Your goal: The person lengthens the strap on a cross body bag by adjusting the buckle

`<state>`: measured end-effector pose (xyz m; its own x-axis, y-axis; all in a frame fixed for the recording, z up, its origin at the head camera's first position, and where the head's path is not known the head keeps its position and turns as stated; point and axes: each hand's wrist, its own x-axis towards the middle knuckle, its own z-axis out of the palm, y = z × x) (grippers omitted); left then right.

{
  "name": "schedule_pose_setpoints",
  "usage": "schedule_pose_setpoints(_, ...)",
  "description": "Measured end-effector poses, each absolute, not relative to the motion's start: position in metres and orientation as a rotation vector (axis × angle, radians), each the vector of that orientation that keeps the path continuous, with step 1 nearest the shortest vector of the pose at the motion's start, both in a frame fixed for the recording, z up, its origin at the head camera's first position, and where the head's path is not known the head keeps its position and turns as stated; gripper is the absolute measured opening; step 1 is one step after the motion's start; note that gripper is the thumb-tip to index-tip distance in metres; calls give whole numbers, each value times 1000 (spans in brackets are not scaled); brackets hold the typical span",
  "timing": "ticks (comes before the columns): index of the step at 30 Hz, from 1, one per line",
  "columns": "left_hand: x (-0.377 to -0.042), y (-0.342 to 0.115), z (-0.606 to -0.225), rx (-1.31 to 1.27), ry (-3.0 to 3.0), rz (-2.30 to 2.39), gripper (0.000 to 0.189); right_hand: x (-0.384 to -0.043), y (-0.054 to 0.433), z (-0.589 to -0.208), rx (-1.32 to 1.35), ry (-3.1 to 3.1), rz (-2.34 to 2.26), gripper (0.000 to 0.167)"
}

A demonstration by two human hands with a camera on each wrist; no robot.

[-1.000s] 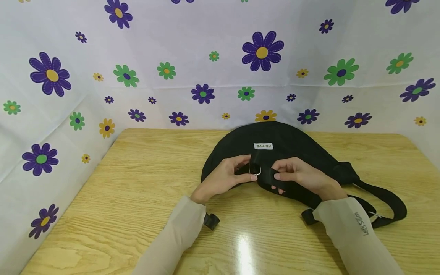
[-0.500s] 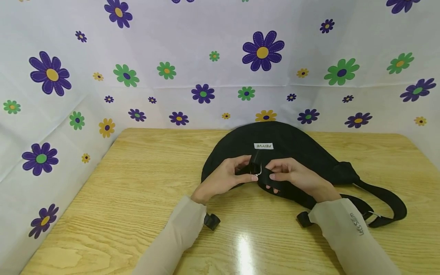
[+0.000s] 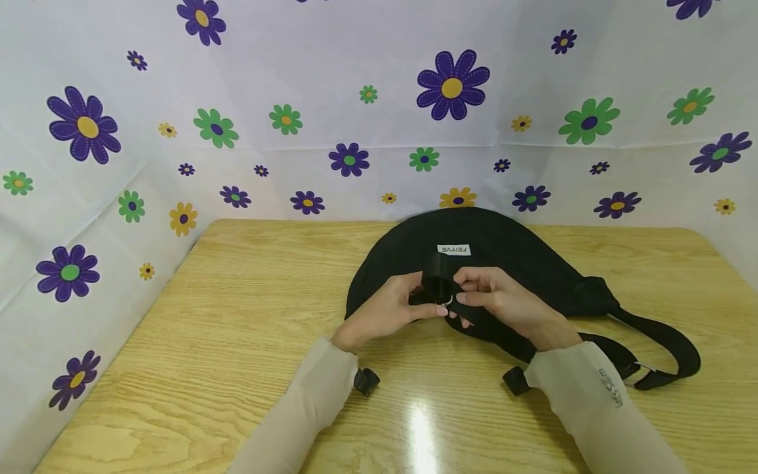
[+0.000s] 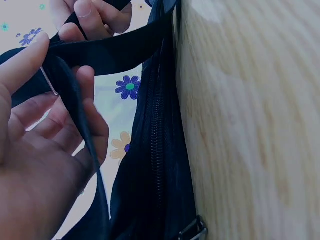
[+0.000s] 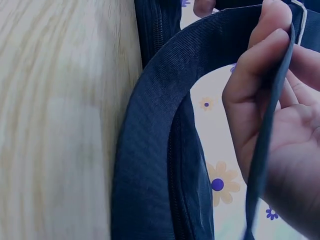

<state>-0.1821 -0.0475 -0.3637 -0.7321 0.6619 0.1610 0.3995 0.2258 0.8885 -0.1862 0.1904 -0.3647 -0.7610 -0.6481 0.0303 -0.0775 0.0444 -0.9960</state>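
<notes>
A black crescent-shaped bag [image 3: 403, 253] with a white label [image 3: 454, 250] lies at the back of the table. In front of it my left hand [image 3: 379, 313] pinches a metal strap buckle [image 3: 448, 301] between thumb and fingers. Black webbing strap [image 3: 437, 266] passes through the buckle and stands up in a loop. Close on the right, my right hand [image 3: 515, 303] pinches the strap right beside the buckle. The right wrist view shows the strap [image 5: 150, 135] curving away from those fingers. The bag's zipper [image 4: 157, 135] shows in the left wrist view.
More strap [image 3: 681, 342] loops out at the bag's right end, with a second metal buckle [image 3: 641, 374] on it. Small black blocks [image 3: 366, 381] sit by the sleeves. A flower-print cloth [image 3: 284, 72] hangs behind the wooden table [image 3: 237, 316].
My right hand has shifted left, closer to the buckle. The strap loop above the buckle has become wider and taller. The left hand stays nearly in place.
</notes>
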Motion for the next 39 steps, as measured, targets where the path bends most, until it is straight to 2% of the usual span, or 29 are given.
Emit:
schedule_pose_setpoints(10,-181,-46,-361,960,2300,1509,26,-185,191,-365,-701,1868,-1810,11)
schedule_pose_setpoints(14,-181,-46,-359,912,2378,1508,32,-184,190,-362,-682,1909,-1812,8)
schedule_pose_setpoints(16,-182,-46,-359,888,2428,1506,37,-183,188,-361,-647,1938,-1810,15)
schedule_pose_setpoints(21,-183,-47,-359,872,2472,1504,39,-181,184,-359,-627,1999,-1783,45)
schedule_pose_setpoints(25,-184,-47,-358,882,2484,1472,38,-179,179,-357,-685,2037,-1771,54)
schedule_pose_setpoints(32,-184,-46,-357,897,2517,1378,30,-178,173,-356,-842,2150,-1747,49)
schedule_pose_setpoints(39,-184,-47,-357,921,2551,1358,31,-176,171,-353,-799,2198,-1733,48)
